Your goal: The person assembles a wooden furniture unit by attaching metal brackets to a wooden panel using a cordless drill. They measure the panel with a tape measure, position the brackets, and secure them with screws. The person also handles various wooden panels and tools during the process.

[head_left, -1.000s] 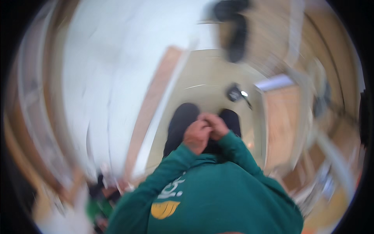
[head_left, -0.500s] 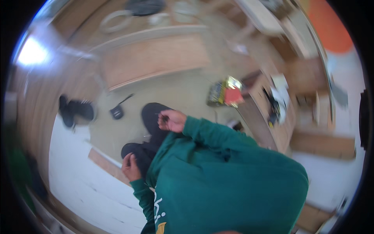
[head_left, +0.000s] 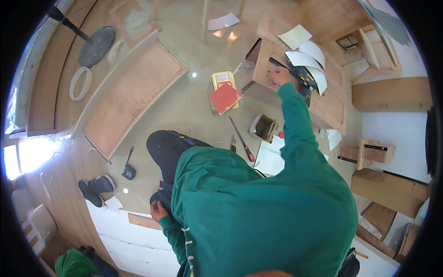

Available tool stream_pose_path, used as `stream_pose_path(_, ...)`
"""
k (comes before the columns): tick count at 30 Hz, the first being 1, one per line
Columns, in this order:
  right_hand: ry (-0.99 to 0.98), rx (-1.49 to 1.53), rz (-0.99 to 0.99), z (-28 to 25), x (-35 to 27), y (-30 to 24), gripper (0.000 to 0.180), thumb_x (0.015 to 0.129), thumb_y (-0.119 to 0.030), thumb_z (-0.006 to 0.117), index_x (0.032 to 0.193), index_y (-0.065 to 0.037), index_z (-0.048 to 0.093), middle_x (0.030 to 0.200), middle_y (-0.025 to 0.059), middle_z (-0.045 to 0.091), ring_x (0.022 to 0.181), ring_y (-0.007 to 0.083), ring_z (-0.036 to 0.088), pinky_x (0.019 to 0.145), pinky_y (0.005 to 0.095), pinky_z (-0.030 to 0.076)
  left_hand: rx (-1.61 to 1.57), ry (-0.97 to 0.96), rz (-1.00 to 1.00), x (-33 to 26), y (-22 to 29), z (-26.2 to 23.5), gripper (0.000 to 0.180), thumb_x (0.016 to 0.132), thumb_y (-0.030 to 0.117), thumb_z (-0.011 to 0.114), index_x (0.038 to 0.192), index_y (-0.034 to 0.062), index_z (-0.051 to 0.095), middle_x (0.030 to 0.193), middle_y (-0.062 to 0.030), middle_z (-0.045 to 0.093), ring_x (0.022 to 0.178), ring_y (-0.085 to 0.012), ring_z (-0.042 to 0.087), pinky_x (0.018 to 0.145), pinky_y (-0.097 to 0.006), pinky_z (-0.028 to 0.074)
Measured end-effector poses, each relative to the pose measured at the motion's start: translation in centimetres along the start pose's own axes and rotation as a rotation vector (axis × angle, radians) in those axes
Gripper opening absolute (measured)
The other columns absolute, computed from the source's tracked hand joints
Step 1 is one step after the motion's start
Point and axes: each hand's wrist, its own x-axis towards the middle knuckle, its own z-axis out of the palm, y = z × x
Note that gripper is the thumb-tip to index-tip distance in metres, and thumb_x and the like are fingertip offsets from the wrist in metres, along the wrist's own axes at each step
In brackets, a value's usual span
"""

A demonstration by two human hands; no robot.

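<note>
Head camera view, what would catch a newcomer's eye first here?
The green sweatshirt fills the lower middle, its right sleeve stretched up to the right hand on a black tool atop a wooden cabinet. A red pad on a yellow tin glows mid-floor, and the left hand rests by a white board below.

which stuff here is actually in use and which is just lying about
In use:
right hand on the wooden box
black tool beside it
left hand near the white board

Lying about:
yellow can
red-handled tool
shoes
</note>
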Motion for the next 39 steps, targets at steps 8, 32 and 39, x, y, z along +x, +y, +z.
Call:
stream_pose_path(8,0.256,-0.436,-0.483,0.5,-2.4,-5.7,0.026,0.085,-0.018,0.056,0.1,0.001,0.066,0.091,0.0212,0.067,0.076,0.0323,0.066,0.069,0.0405,0.052,-0.224,0.013,0.01,5.9,6.7,1.9,0.025,0.086,0.015,0.065,0.102,-0.004,0.065,0.093,-0.015,0.068,0.084,-0.0224,0.066,0.076,-0.032,0.052)
stream_pose_path(32,-0.767,-0.66,-1.144,71.2,10.2,-47.7,0.023,0.082,-0.011,0.06,0.103,-0.005,0.066,0.096,0.0188,0.067,0.093,0.0339,0.064,0.085,0.0402,0.05,0.288,-0.273,-0.277,19.8,26.2,14.6,0.066,0.086,0.05,0.052,0.138,0.0106,0.042,0.147,-0.0157,0.032,0.137,-0.0354,0.024,0.105,-0.056,0.022)
stream_pose_path(39,-0.584,-0.587,-1.259,79.7,11.0,-45.9,0.026,0.083,-0.011,0.057,0.106,-0.004,0.064,0.105,0.0231,0.062,0.101,0.0374,0.06,0.086,0.0443,0.048,0.327,-0.257,-0.265,20.0,27.2,15.5,0.066,0.084,0.049,0.055,0.137,0.0112,0.043,0.146,-0.0164,0.033,0.136,-0.0371,0.024,0.104,-0.057,0.022)
